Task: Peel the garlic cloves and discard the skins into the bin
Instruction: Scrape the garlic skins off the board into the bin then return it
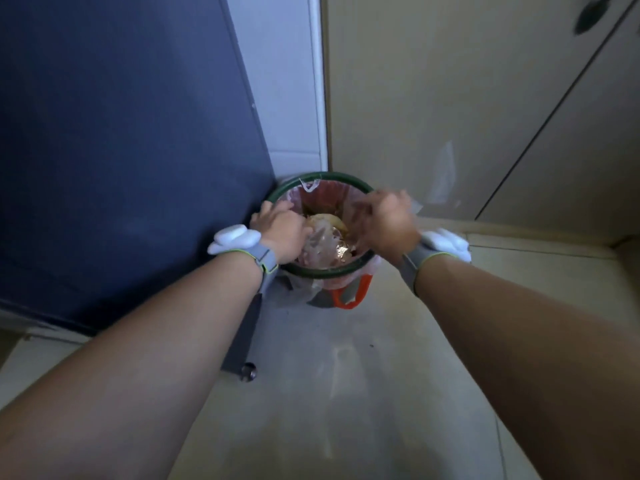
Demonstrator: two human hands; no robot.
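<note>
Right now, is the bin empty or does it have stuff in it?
Not empty: the bin holds scraps and crumpled plastic inside its liner.

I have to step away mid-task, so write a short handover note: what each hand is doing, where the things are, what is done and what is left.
Left hand: over the bin's near-left rim, fingers curled; its grip is hidden.
Right hand: over the right side of the opening, blurred; cannot tell what it holds.
Bin: green-rimmed, lined with a bag, on the floor in the corner, with scraps inside.
Done: hands brought to the bin.
Left: check both hands are empty of skins. No garlic cloves in view.
</note>
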